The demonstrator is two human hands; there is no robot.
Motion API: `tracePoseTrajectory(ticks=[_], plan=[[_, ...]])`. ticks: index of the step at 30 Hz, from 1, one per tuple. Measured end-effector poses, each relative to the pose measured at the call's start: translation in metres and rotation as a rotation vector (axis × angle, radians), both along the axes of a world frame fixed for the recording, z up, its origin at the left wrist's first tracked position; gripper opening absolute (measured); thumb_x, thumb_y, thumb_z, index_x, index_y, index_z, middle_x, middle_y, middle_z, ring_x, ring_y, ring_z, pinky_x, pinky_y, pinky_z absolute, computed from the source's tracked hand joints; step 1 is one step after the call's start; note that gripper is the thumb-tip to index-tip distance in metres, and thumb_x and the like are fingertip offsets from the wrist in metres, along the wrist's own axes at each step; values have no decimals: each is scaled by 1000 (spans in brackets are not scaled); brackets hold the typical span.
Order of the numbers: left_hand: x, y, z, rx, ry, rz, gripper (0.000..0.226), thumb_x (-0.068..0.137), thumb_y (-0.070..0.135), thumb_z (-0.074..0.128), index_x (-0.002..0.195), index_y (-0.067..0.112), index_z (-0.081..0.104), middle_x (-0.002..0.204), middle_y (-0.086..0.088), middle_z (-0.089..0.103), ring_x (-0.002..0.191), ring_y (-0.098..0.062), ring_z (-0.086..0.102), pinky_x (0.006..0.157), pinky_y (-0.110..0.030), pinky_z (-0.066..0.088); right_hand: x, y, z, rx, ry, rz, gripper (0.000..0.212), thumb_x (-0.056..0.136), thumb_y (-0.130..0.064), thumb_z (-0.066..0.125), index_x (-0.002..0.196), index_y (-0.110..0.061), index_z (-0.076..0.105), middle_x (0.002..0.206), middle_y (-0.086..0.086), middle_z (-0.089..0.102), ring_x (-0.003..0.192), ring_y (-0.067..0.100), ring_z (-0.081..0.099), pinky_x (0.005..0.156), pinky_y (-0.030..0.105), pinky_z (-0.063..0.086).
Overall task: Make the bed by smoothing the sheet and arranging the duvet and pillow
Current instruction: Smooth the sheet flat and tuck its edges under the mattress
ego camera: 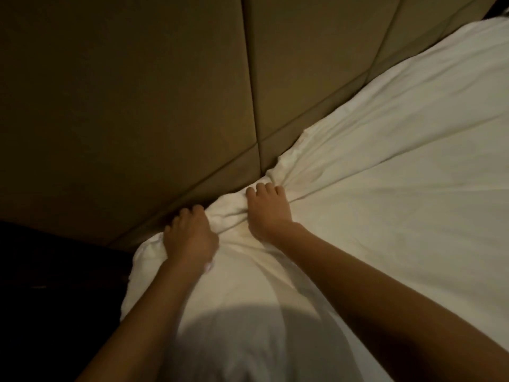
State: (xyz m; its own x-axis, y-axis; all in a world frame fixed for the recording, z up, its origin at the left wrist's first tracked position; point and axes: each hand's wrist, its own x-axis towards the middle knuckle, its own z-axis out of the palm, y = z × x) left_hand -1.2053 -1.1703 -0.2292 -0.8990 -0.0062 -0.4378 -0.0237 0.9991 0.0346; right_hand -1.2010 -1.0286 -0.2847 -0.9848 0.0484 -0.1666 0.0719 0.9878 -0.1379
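White bedding, which looks like the duvet point(385, 166), covers the bed from the lower middle to the upper right. Its top edge is bunched into folds against the padded headboard point(137, 92). My left hand point(190, 238) grips the bunched cloth near the bed's corner, fingers curled over the edge by the headboard. A short way to the right, my right hand point(268, 212) grips another fold, and creases fan out from it across the cover. No pillow shows in view.
The tan headboard, with dark seams between its panels, fills the upper left. A dark, unlit area point(55, 285) lies left of the bed's corner. A shadow falls on the bedding at the lower middle.
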Motion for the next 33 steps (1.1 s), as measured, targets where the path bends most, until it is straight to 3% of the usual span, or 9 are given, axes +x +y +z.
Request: tracePoseTrajectory(ticks=[5, 8, 10, 15, 20, 23, 28, 30, 33], plan=[[-37, 5, 20, 711, -311, 440, 24, 75, 14, 69, 97, 8, 62, 100, -19, 64, 88, -31, 62, 79, -38, 51, -10, 21, 3, 173, 132, -32, 46, 82, -28, 57, 126, -19, 48, 125, 6, 50, 117, 29, 41, 95, 39, 34], [-37, -1, 2, 448, -421, 326, 47, 76, 20, 73, 116, 1, 60, 116, -18, 63, 100, -35, 63, 85, -40, 54, -22, 32, 8, 340, -48, -11, 60, 78, -43, 62, 131, -22, 47, 124, 4, 53, 117, 27, 41, 89, 35, 33], [-38, -2, -5, 361, -362, 279, 54, 74, 29, 75, 120, 5, 59, 120, -13, 61, 105, -33, 61, 83, -34, 49, -28, 29, 14, 256, -128, -37, 51, 83, -41, 63, 129, -21, 52, 123, 6, 50, 111, 25, 49, 79, 32, 35], [-14, -21, -2, 229, 310, 123, 39, 91, 53, 55, 105, 18, 65, 105, -8, 66, 100, -35, 60, 77, -36, 42, -37, 17, 32, -76, 236, -249, 23, 93, -11, 51, 115, -10, 53, 122, 14, 44, 91, 33, 56, 70, 37, 39], [-7, -27, -21, 26, -79, -4, 64, 93, 67, 31, 127, 18, 54, 132, -13, 56, 121, -35, 52, 98, -43, 39, -12, -4, -12, -65, -21, -146, 50, 95, -16, 45, 142, -10, 30, 143, 16, 30, 114, 34, 46, 95, 37, 38], [-20, -50, -2, 137, -182, 65, 67, 100, 58, 18, 131, 9, 51, 134, -17, 54, 122, -36, 50, 102, -43, 38, -4, -18, -4, -184, -1, -209, 60, 92, -10, 47, 146, -12, 22, 152, 18, 16, 117, 37, 45, 98, 40, 38], [0, -82, 17, 248, -320, -10, 37, 100, 22, 43, 134, 8, 51, 134, -12, 54, 116, -30, 54, 97, -37, 45, 25, -49, 20, -226, -40, -202, 58, 93, -14, 47, 145, -16, 22, 156, 15, 14, 120, 33, 45, 99, 45, 39], [4, -84, 23, 379, -431, -35, 56, 88, 22, 55, 142, 14, 42, 141, -8, 48, 123, -28, 50, 103, -39, 43, 40, -61, 32, -189, 9, -185, 47, 94, -20, 46, 138, -17, 31, 143, 12, 36, 114, 29, 47, 96, 42, 39], [12, -84, 23, 360, -605, -194, 121, 47, 59, 59, 154, 22, 16, 157, -3, 25, 141, -27, 32, 113, -41, 33, 60, -74, 43, -126, -12, -204, 39, 96, -31, 38, 133, -16, 40, 125, 8, 52, 110, 28, 50, 94, 42, 36]])
